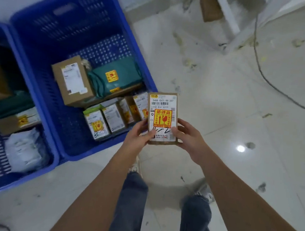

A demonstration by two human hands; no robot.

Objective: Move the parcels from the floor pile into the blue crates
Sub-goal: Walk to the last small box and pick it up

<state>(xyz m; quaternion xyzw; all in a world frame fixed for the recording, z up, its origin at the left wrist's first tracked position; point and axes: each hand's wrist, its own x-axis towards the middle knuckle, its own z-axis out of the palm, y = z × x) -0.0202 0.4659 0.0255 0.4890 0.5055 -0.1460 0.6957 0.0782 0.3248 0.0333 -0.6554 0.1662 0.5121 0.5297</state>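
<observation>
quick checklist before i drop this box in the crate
1. Grip: left hand and right hand both hold the box by its sides: ok.
2. Fragile sticker noted, so set it down, not drop: not ok to drop.
3. Free space in the near crate: bare floor at its far end: ok.
4. Box over the crate: only at its rim: not ok.
5. Weight: cannot tell.

the held cardboard parcel (162,116) is brown, its white label carrying black barcodes and a red-and-yellow fragile sticker (162,118). at ten o'clock, the blue crate (43,34) has perforated walls; inside lies a teal bag (118,78). the floor tiles (242,115) are glossy off-white.
</observation>
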